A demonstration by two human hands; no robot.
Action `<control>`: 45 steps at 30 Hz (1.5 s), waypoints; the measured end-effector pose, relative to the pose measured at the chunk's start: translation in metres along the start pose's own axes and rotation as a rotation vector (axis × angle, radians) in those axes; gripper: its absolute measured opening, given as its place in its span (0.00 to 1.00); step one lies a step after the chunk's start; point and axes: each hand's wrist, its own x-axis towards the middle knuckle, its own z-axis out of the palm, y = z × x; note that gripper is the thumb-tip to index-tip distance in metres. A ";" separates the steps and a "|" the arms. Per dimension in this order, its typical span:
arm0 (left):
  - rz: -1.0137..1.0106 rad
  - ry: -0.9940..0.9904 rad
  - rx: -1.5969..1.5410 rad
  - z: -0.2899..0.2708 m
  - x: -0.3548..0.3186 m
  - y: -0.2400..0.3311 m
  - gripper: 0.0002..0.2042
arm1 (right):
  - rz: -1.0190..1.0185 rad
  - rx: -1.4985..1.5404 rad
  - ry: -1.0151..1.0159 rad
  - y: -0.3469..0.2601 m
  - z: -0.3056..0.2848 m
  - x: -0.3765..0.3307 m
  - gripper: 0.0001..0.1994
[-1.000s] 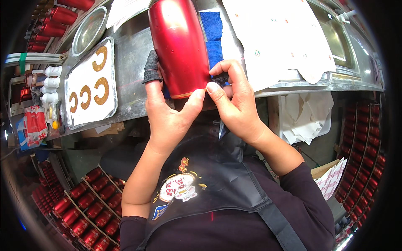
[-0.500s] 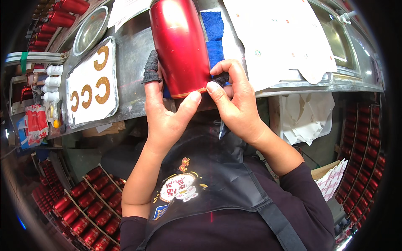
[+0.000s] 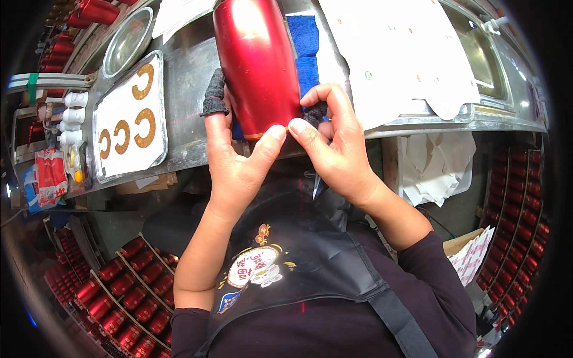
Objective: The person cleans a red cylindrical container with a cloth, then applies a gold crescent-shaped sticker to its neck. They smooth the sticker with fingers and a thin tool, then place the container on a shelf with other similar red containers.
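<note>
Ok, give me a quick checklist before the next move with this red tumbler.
1. Both hands on the tumbler: ok, left hand and right hand grip its lower end.
2. Thumbs meeting at the bottom rim: ok.
3. Black sleeve on a left finger: ok, in place.
4. Blue pad under the tumbler: ok.
5. Tray of gold C shapes away from the hands: ok.
6. Tumbler's top end: cannot tell, out of frame.
</note>
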 end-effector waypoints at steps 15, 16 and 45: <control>-0.012 0.002 0.005 0.000 0.002 0.001 0.38 | -0.006 -0.018 -0.010 0.000 -0.002 0.000 0.13; -0.003 -0.003 0.015 0.000 0.002 0.001 0.38 | -0.020 -0.001 -0.003 0.000 -0.002 0.000 0.13; 0.081 0.079 0.220 0.005 -0.004 -0.006 0.32 | 0.026 0.071 -0.025 0.004 -0.001 -0.002 0.11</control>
